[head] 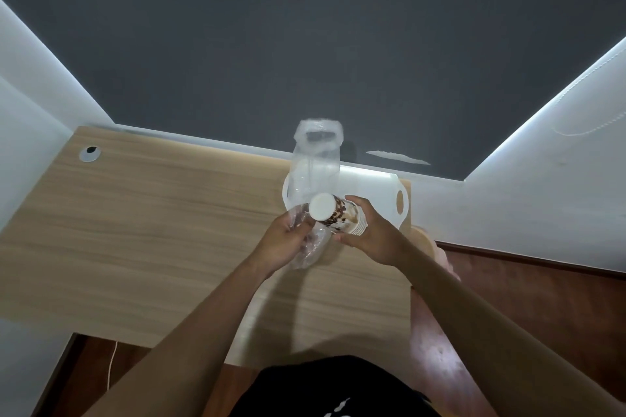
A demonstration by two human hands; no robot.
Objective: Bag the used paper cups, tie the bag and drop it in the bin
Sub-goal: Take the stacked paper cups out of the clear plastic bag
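Observation:
A stack of paper cups [338,217] with a brown coffee-bean print lies sideways in the air, white base toward me. My right hand [372,234] grips it around the rims, fingers curled over the top and thumb beneath. My left hand [288,240] holds bunched clear plastic, the near part of a transparent bag [315,159] that stretches up and away over the desk. The white cup base sits right at the plastic beside my left fingers; I cannot tell whether the stack is inside the bag.
A white tray [389,193] with cut-out handles lies on the wooden desk [152,230] at its back right corner. A round cable hole [90,153] sits at the back left. Grey wall behind, white partitions on both sides, brown floor to the right.

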